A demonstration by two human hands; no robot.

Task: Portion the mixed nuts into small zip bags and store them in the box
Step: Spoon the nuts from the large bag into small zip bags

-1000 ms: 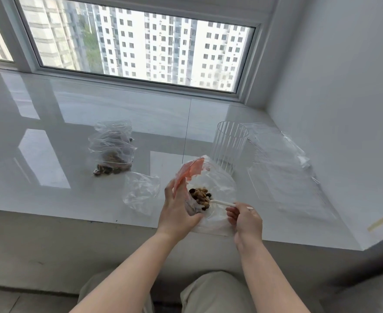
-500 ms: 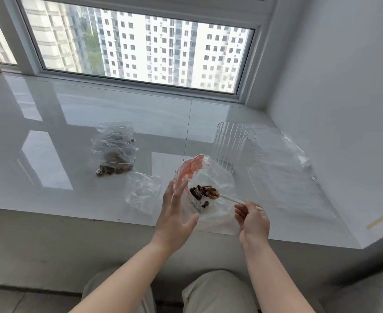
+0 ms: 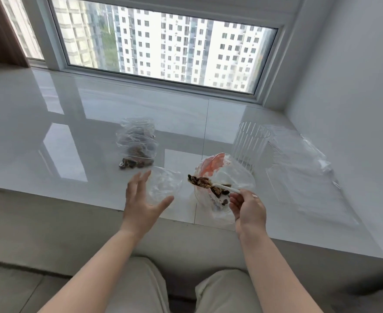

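Two hands work over a glossy white windowsill (image 3: 77, 132). The right hand (image 3: 249, 208) pinches the white handle of a spoon (image 3: 225, 188), fingers curled round it, and the spoon bowl holds a heap of mixed nuts (image 3: 200, 181) lifted above the sill at 9 o'clock from the large bag's mouth. That large clear bag (image 3: 228, 175), with a red patch near its top, sits just beyond the right hand, at 12 o'clock from it, and a few dark nuts lie inside it near the spoon handle.

The left hand (image 3: 140, 199) hovers with fingers spread and straight, holding nothing, palm turned toward an empty small zip bag (image 3: 165, 186) that lies on the sill at 3 o'clock from it; whether the fingertips touch the bag cannot be told. The spoonful of nuts hangs just at 3 o'clock from this empty bag.

At 11 o'clock from the empty bag, a little apart, lies a stack of filled small zip bags (image 3: 137, 145) with brown nuts showing through. At 1 o'clock from the large bag stands a ribbed clear cup (image 3: 250, 145), upright. At 3 o'clock from the cup a clear plastic box (image 3: 298, 163) rests against the white wall.
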